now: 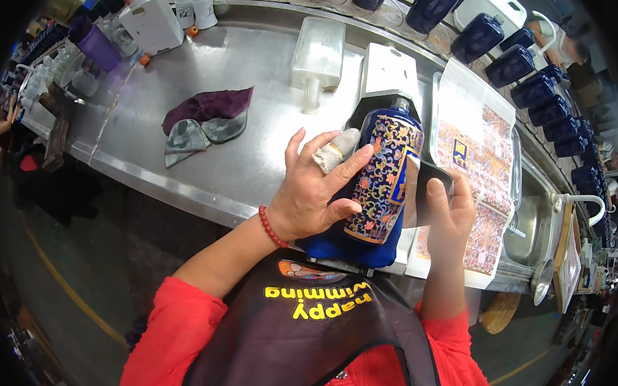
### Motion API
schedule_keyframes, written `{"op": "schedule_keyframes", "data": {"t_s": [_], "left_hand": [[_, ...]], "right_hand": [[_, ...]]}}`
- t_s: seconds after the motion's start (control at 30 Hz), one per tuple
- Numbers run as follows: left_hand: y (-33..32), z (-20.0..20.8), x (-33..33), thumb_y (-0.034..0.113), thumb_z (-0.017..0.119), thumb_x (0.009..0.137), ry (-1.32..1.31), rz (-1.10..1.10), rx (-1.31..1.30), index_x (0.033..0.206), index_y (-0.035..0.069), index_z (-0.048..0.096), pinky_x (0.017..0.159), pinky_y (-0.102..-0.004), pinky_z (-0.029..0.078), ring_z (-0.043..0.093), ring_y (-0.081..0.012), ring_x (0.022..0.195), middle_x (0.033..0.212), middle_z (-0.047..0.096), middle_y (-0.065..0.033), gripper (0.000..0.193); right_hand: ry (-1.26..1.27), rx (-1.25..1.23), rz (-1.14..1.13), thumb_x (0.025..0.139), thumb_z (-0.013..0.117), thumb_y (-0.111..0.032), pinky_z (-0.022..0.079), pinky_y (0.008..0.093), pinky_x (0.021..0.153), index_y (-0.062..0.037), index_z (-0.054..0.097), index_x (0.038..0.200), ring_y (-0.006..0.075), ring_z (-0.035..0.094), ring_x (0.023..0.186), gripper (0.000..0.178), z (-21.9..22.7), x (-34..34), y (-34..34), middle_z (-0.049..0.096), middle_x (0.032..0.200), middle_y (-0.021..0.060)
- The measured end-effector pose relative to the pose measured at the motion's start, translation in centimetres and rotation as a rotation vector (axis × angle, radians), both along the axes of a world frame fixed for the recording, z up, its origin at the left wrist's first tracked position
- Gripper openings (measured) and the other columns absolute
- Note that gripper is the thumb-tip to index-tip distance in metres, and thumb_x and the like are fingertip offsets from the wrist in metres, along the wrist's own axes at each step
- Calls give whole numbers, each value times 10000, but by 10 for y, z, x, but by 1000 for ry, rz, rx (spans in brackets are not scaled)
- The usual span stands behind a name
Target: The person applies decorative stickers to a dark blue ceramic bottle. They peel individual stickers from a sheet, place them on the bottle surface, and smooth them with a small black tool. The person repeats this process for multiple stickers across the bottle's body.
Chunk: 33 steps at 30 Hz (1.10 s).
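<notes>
A dark blue glass bottle [383,248] lies on its back before me, its neck pointing away. A floral decal sheet [377,176] in gold, orange and blue covers its upper face. My left hand [309,186] is open, with index finger and thumb spread on the decal; a grey cloth wrap [336,151] covers one finger. In my right hand [452,216], a dark flat scraper [431,190] is pinched between thumb and fingers at the bottle's right side. A pale flap of sheet stands up along that side, and the scraper's working edge is partly hidden.
Printed decal sheets [470,160] lie in a tray on the right, near a sink [533,228]. Purple and green cloths [207,119] rest on the metal table [260,63]. A clear bottle [317,55] and white block [391,71] stand beyond. Blue bottles [511,66] line the far shelf.
</notes>
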<state>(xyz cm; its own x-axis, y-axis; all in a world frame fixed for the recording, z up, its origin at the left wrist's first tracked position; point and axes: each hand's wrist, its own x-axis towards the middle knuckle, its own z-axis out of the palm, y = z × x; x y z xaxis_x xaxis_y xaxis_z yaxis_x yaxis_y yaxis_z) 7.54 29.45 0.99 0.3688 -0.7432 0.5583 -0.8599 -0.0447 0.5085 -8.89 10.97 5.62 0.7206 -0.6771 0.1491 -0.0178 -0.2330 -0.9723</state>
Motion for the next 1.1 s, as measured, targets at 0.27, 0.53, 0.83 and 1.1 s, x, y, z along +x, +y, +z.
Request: {"op": "schedule_keyframes", "data": {"t_s": [0.27,0.53,0.83,1.1], "left_hand": [[-20,13,4,726,407,974,-17,-50,13,1539,51,463,1193,-660,122,378,-385,1453,1456,573,-160,881],[-29,15,15,714,407,986,61,-81,11,1576,27,381,1187,-657,162,438,-447,1396,1462,544,-222,906],[9,-8,3,772,492,919,248,-137,53,1572,-63,298,1207,-646,137,379,-447,1450,1517,443,-294,1077],[24,-4,-24,521,839,710,-30,25,189,1506,-76,415,1159,-730,123,361,-442,1440,1284,613,-262,1081]], "right_hand": [[-30,92,-39,1029,661,-193,502,227,757,-9,618,1141,63,590,865,220,-4,1,2,665,969,13],[-50,230,-57,1042,626,-177,505,236,797,-24,606,1172,76,593,897,202,1,7,1,656,1023,22],[-52,-38,-24,1021,572,-84,497,251,840,-7,629,1303,91,599,952,297,8,29,3,673,1102,52],[105,-619,41,980,573,-103,529,424,626,-52,676,1168,380,677,631,220,38,66,14,647,703,221]]}}
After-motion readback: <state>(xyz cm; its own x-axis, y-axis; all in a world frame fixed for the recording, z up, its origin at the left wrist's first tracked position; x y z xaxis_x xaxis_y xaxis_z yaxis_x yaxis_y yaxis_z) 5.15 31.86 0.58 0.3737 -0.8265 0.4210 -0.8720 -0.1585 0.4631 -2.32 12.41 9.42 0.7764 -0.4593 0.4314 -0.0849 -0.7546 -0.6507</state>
